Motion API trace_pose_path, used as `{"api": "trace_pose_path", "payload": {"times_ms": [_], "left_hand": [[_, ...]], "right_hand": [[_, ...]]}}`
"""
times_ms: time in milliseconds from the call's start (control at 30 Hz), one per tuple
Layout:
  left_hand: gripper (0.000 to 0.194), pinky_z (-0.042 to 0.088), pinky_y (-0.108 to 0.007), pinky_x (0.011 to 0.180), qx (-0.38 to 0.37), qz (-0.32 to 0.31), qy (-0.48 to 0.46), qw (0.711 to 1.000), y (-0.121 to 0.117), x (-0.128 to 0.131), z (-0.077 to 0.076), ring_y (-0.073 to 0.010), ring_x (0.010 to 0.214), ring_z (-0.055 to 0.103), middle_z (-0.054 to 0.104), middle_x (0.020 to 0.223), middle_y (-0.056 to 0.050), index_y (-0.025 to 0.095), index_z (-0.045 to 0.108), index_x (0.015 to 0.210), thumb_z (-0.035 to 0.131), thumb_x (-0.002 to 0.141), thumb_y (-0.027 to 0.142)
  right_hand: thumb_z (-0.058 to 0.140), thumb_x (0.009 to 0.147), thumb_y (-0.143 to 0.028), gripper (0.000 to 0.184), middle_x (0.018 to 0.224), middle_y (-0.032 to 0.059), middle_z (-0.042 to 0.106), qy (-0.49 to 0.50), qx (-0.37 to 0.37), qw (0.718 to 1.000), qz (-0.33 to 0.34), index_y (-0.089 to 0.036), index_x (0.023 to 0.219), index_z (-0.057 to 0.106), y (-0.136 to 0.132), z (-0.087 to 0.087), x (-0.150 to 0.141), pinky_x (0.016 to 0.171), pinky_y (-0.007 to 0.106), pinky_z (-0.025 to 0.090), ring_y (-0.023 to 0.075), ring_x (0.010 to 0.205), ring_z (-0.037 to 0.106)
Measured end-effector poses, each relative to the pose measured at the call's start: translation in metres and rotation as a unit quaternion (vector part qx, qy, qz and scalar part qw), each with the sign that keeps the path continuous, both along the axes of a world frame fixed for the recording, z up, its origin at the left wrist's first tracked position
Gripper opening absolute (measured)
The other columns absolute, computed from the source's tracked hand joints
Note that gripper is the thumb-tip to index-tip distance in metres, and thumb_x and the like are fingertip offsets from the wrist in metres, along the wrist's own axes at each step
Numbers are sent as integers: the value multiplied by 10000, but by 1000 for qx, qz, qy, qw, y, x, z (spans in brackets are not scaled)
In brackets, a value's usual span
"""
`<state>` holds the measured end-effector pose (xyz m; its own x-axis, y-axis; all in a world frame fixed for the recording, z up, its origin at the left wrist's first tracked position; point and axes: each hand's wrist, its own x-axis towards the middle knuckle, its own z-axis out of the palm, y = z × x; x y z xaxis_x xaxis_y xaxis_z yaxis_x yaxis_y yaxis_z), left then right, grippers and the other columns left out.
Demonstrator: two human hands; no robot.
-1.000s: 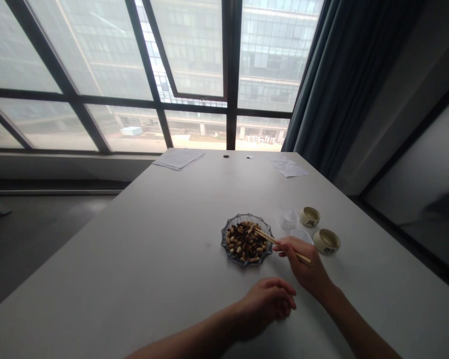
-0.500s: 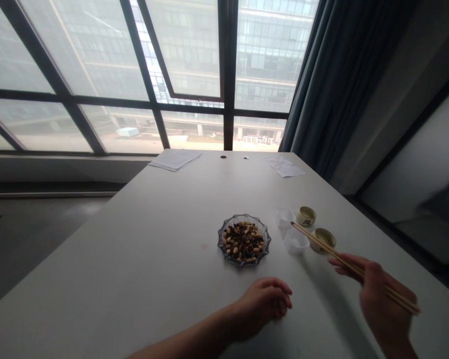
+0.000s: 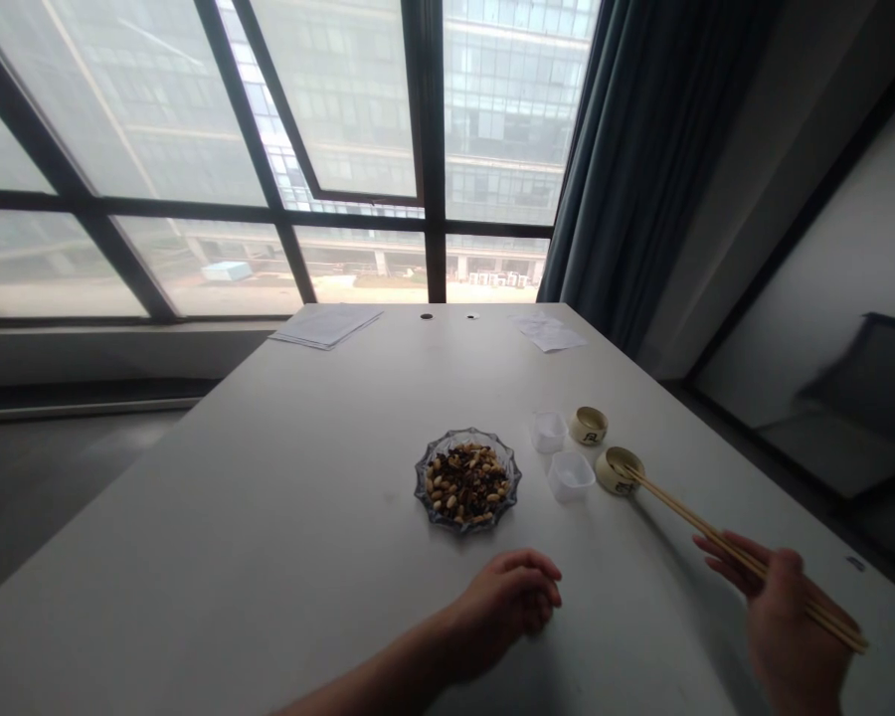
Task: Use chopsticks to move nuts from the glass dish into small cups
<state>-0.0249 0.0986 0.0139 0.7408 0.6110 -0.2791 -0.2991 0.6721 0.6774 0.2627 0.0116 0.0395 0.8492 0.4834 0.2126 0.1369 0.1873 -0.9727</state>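
Note:
My right hand [image 3: 787, 617] is at the lower right, shut on a pair of wooden chopsticks [image 3: 716, 547]. Their tips reach over the rim of a cream ceramic cup [image 3: 618, 470] with a dark mark; I cannot tell whether they touch it. My left hand [image 3: 503, 612] rests on the white table [image 3: 268, 517] with curled fingers, holding nothing. It lies just below a scalloped glass dish [image 3: 511, 477] filled with a mix of peanuts and dark pieces [image 3: 466, 485]. Two small clear plastic cups [image 3: 571, 475] stand between the dish and the ceramic cup.
A second ceramic cup [image 3: 588, 425] stands behind the clear plastic ones. Loose papers [image 3: 326, 326] lie at the table's far end, with more sheets [image 3: 552, 336] to the right. Beyond the table are a large window and a dark curtain [image 3: 641, 169].
My right hand has moved from beside the dish out to the right, taking the chopsticks away from the nuts. My left hand has stayed in place, and the view has shifted slightly.

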Motion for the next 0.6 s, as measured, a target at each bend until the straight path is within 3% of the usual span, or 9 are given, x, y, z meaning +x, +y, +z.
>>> {"api": "trace_pose_path", "payload": {"times_ms": [167, 367, 467, 600], "left_hand": [[280, 321, -242, 566, 0, -1, -6, 1000, 0, 1, -3, -113, 588, 517, 663, 768, -70, 101, 709, 920, 806, 699, 242], [264, 339, -239, 574, 0, -2, -14, 1000, 1, 1, -4, -106, 578, 523, 674, 767, -69, 100, 712, 910, 803, 708, 244], [270, 344, -240, 576, 2, -6, -16, 1000, 1, 1, -5, -106, 578, 529, 685, 782, -77, 102, 713, 912, 803, 707, 253], [275, 338, -239, 575, 6, -6, -15, 1000, 1, 1, -5, -105, 572, 527, 683, 772, -69, 109, 710, 911, 801, 701, 261]], "right_hand": [[619, 959, -536, 476, 739, 115, 777, 23, 26, 999, -15, -77, 882, 718, 5, 0, -3, 575, 293, 648, 234, 624, 778], [616, 965, -515, 457, 742, 118, 777, 15, 44, 999, 6, -82, 860, 717, 11, 18, -19, 561, 284, 642, 231, 624, 777], [590, 979, -552, 498, 774, 145, 790, -14, 43, 997, 58, -82, 902, 737, 21, 26, -39, 582, 318, 650, 256, 660, 786], [557, 985, -604, 546, 790, 159, 803, -78, 23, 981, 175, -105, 932, 771, 44, 34, -79, 584, 368, 656, 279, 649, 785]]}}
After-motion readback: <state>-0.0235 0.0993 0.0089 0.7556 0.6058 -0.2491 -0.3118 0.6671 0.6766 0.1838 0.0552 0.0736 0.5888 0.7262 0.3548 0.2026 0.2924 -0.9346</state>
